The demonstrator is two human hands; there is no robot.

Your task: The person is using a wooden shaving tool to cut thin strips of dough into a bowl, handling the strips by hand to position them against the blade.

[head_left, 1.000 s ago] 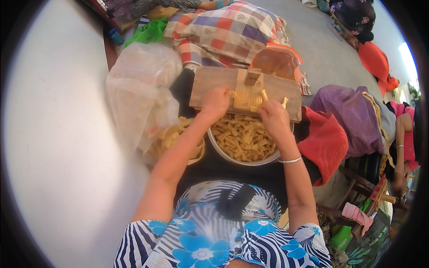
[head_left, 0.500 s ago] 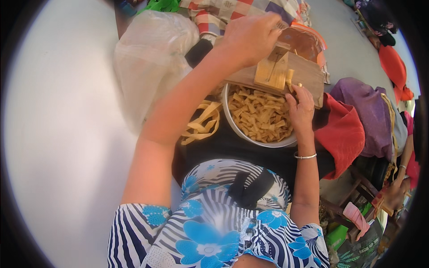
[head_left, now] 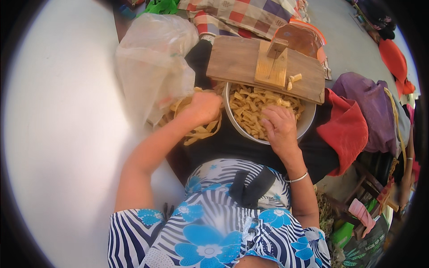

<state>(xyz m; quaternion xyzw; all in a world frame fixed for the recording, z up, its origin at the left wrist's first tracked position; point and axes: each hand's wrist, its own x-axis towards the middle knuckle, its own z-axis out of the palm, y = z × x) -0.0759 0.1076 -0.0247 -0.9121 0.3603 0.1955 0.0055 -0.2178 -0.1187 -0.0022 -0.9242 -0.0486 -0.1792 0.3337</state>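
My left hand (head_left: 206,107), fingers curled closed, is at the pile of long flat tan strips (head_left: 203,134) left of the bowl; what it grips is hidden. My right hand (head_left: 281,124) reaches over the round white bowl (head_left: 309,123), thumb apart from its bent fingers, touching or just above the short knotted tan strips (head_left: 250,109) heaped inside. Across the bowl's far side lies a brown wooden board (head_left: 232,58). It carries a paler wooden piece (head_left: 271,71) with an upright block (head_left: 277,48). One tan knot (head_left: 293,81) lies on the board beside that piece.
A cloudy plastic bag (head_left: 152,62) stands at the left, against the strips. Checked cloth (head_left: 250,15) and an orange-rimmed container (head_left: 299,38) are beyond the board. Red cloth (head_left: 344,129) and a purple bundle (head_left: 364,107) are at the right, with another person's arm (head_left: 407,165) farther out.
My left hand has come down from the board's upright block to the strips. My right hand has moved from the board's near edge to the bowl, leaving a knot on the board.
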